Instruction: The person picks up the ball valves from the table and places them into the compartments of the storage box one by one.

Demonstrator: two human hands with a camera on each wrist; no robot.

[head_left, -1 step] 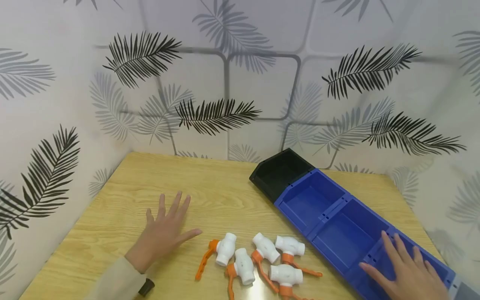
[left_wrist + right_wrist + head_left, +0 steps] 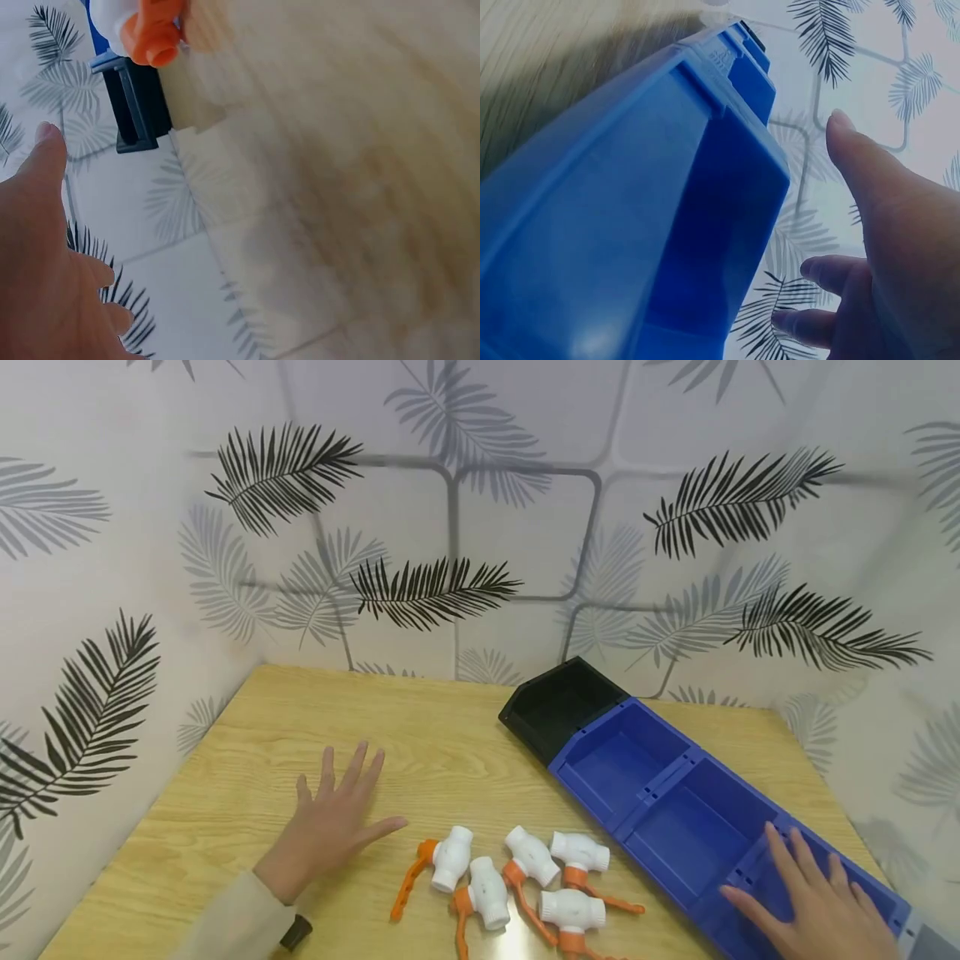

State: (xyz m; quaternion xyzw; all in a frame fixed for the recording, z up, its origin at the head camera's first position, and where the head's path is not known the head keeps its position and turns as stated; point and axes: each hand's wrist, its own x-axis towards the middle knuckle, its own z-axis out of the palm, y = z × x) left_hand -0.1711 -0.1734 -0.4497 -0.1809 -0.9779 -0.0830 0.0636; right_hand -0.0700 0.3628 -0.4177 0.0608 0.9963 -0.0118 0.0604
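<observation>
My left hand (image 2: 322,835), fingers spread and holding nothing, hovers over the table left of several white plastic ball valves with orange lever handles. The nearest ball valve (image 2: 452,860) lies just right of its thumb; another valve (image 2: 572,910) lies at the group's front right. My right hand (image 2: 828,902), also empty with its fingers apart, is over the near end of a row of blue bins (image 2: 686,831). In the right wrist view its thumb and fingers stand apart beside the blue bin wall (image 2: 742,180). The left wrist view shows an orange handle (image 2: 154,34) at the top.
A black bin (image 2: 562,706) joins the far end of the blue row, which runs diagonally across the right of the wooden table (image 2: 390,718). Leaf-patterned wall covering (image 2: 517,535) closes off the back and sides. A dark band (image 2: 296,933) sits at the left wrist.
My left hand has shifted very slightly to the right. The right hand has barely moved, and the valves and bins lie as before.
</observation>
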